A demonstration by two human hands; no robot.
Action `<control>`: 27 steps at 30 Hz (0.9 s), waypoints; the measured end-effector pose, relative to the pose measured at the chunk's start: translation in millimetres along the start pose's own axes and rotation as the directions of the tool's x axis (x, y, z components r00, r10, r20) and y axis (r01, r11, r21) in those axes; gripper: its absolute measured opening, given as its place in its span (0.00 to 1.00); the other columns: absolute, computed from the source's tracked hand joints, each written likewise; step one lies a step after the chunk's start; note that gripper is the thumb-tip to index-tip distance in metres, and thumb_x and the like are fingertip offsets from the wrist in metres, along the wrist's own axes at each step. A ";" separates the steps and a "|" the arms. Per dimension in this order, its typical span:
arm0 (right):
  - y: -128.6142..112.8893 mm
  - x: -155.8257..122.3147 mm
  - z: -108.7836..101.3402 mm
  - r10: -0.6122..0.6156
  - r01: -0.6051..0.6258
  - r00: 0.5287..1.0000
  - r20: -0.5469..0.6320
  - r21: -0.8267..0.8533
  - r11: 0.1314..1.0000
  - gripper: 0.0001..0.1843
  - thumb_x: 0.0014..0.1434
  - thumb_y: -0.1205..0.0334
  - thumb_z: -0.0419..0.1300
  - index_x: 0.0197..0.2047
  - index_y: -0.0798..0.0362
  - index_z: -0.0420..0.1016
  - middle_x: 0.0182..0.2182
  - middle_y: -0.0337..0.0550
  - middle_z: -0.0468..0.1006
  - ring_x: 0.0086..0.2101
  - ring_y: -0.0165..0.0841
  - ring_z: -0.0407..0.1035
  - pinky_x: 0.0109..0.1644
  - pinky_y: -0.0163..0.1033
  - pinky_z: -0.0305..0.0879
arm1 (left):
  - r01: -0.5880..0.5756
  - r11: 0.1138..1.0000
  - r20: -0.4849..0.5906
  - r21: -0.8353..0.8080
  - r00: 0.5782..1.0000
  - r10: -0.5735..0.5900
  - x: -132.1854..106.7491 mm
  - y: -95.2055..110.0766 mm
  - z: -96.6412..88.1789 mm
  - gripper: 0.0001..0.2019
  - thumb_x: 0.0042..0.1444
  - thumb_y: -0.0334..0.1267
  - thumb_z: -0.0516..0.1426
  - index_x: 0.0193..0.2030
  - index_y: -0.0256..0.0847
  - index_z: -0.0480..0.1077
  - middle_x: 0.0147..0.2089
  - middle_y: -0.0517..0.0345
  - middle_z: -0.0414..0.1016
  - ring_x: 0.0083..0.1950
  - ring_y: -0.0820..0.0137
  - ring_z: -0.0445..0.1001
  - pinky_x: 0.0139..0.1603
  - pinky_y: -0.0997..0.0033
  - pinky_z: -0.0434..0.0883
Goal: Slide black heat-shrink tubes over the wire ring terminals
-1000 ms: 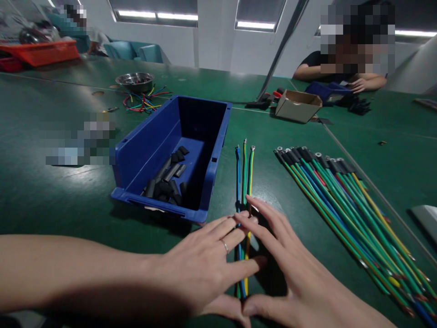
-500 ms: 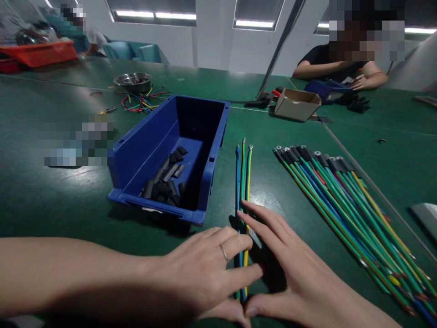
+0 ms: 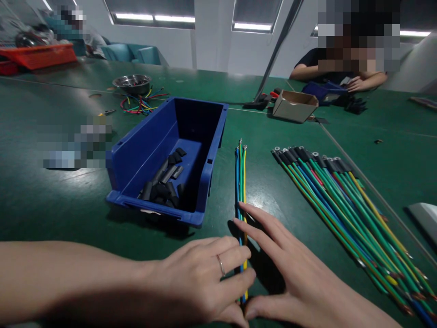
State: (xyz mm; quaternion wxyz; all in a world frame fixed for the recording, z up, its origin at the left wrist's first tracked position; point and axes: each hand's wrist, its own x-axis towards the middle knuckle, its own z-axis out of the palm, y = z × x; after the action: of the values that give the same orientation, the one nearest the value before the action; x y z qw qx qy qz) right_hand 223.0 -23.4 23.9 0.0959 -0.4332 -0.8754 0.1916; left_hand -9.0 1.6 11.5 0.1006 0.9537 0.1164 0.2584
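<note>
Springy, light-looking wires (image 3: 241, 182) right of the blue bin (image 3: 145, 141) are probably best pinched midway; left hand (image 3: 205, 275) grip can't be told, right hand (image 3: 290, 269) splayed loose.

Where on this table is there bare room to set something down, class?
Free: the strip beyond the right hand, between the narrow cable group and larger cable bundle; also between the left forearm and blue bin. Crowded: where the left hand overlaps the cables, and around the cardboard box.
</note>
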 end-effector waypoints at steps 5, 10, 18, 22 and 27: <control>0.5 -0.5 -1.8 0.007 -0.007 1.000 0.011 -0.009 1.000 0.53 0.50 0.29 0.60 0.72 0.46 0.51 0.72 0.55 0.46 0.68 0.48 0.50 0.65 0.52 0.61 | -0.061 0.996 0.069 0.062 0.996 0.057 -3.1 2.9 -0.8 0.19 0.64 0.52 0.57 0.41 0.34 0.73 0.40 0.47 0.73 0.42 0.64 0.74 0.47 0.67 0.76; -0.8 0.2 -4.5 -0.006 0.008 0.999 0.038 -0.038 0.999 0.55 0.50 0.27 0.57 0.72 0.45 0.49 0.72 0.55 0.46 0.68 0.47 0.49 0.64 0.52 0.61 | -0.102 0.993 0.024 0.050 0.995 0.101 -2.0 3.3 -4.2 0.17 0.66 0.48 0.57 0.39 0.34 0.73 0.38 0.49 0.74 0.40 0.65 0.74 0.48 0.68 0.76; -3.1 -2.5 -9.7 0.015 -0.018 0.999 0.033 0.089 0.996 0.58 0.47 0.30 0.62 0.73 0.41 0.43 0.73 0.52 0.38 0.68 0.48 0.49 0.63 0.48 0.63 | -0.117 0.990 0.029 0.083 0.993 0.115 -0.6 7.1 -9.8 0.13 0.66 0.45 0.57 0.40 0.36 0.74 0.43 0.48 0.76 0.45 0.64 0.75 0.50 0.67 0.77; -6.2 -3.0 -16.0 0.013 -0.008 1.000 -0.023 0.225 0.974 0.51 0.52 0.39 0.65 0.72 0.38 0.47 0.73 0.48 0.44 0.67 0.45 0.50 0.63 0.47 0.63 | -0.142 0.986 0.078 0.087 0.988 0.135 1.1 8.0 -14.3 0.10 0.64 0.40 0.58 0.44 0.36 0.76 0.49 0.48 0.77 0.47 0.63 0.76 0.50 0.67 0.78; -5.8 0.5 -15.0 0.028 0.052 0.958 -0.286 0.268 0.962 0.29 0.66 0.60 0.55 0.68 0.34 0.55 0.68 0.39 0.60 0.66 0.33 0.56 0.64 0.41 0.62 | -0.211 0.977 0.140 0.008 0.968 0.208 7.2 4.7 -19.5 0.12 0.67 0.33 0.52 0.48 0.34 0.76 0.56 0.50 0.76 0.52 0.64 0.74 0.55 0.72 0.75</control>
State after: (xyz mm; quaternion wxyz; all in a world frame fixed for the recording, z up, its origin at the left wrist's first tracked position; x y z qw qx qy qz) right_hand 223.6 -22.5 39.9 0.2815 -0.4338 -0.8202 0.2448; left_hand -12.2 1.6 32.5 0.0695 0.9773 0.0108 0.1997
